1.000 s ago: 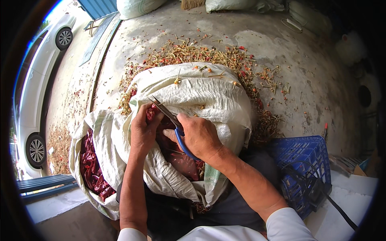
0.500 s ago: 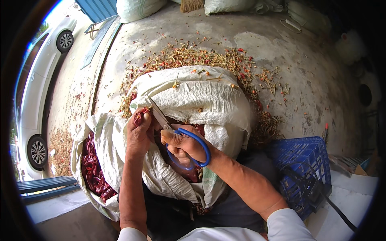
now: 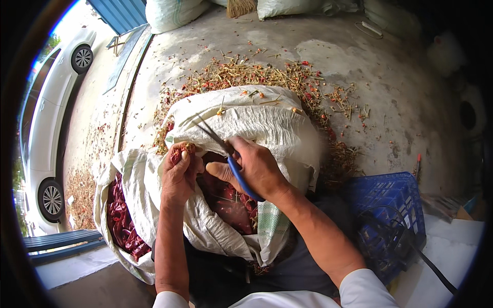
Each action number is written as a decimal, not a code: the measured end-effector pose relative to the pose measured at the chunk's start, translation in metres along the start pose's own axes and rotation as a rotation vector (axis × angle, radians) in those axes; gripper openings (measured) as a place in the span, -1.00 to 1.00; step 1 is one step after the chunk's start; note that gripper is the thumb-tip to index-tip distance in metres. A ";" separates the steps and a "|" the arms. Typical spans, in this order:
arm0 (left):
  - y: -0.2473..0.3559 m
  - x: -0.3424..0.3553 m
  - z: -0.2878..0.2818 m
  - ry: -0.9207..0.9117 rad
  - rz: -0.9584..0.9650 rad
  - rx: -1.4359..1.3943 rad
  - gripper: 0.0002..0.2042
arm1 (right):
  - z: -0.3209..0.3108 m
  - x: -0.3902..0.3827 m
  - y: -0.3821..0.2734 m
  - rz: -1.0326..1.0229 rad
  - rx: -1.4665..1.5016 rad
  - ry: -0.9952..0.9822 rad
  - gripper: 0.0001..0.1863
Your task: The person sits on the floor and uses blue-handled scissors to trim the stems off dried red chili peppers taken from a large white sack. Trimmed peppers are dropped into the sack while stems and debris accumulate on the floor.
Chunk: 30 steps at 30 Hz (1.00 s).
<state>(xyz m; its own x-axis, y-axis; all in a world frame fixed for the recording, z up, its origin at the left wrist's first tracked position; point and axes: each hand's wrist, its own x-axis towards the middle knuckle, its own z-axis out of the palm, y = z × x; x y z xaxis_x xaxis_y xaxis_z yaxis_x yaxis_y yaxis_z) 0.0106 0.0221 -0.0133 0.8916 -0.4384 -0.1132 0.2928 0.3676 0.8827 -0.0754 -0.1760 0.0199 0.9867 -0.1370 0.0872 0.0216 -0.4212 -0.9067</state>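
My left hand (image 3: 177, 177) is closed around dried red chilies (image 3: 181, 150), whose ends show above the thumb. My right hand (image 3: 259, 167) grips blue-handled scissors (image 3: 239, 177). Their blades point up and left, slightly parted and a little blurred, apart from the chilies. Both hands are over the mouth of a white woven sack (image 3: 246, 128) with a rolled-back rim. Dark red dried chilies (image 3: 233, 208) lie inside it. Close by on the left, a second woven sack (image 3: 141, 177) holds more dried chilies (image 3: 120, 220).
Chili stems and scraps (image 3: 241, 72) litter the concrete floor beyond the sack. A blue plastic crate (image 3: 382, 190) with a black cable stands on the right. Full white sacks (image 3: 174, 13) and a straw broom (image 3: 240, 7) are at the back. A white car (image 3: 49, 118) is parked far left.
My right hand has turned and moved slightly up and right with the scissors. Their blades have drawn away from the chilies. My left hand stays nearly in place.
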 end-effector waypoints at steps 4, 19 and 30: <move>-0.003 0.004 -0.003 -0.080 -0.024 -0.059 -0.81 | 0.003 -0.005 -0.010 -0.124 -0.295 0.052 -0.30; 0.006 -0.001 -0.016 -0.049 -0.082 0.142 -0.86 | 0.015 -0.008 -0.006 -0.170 -0.459 -0.019 -0.40; 0.006 0.003 -0.019 -0.162 -0.062 -0.001 -0.91 | 0.021 -0.013 -0.007 -0.113 -0.187 -0.024 -0.40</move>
<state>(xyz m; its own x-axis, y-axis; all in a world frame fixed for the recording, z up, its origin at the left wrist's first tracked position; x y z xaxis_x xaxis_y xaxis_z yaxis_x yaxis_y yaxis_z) 0.0210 0.0383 -0.0168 0.8047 -0.5864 -0.0922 0.3456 0.3365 0.8759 -0.0849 -0.1525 0.0169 0.9833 -0.0593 0.1718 0.1039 -0.5922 -0.7991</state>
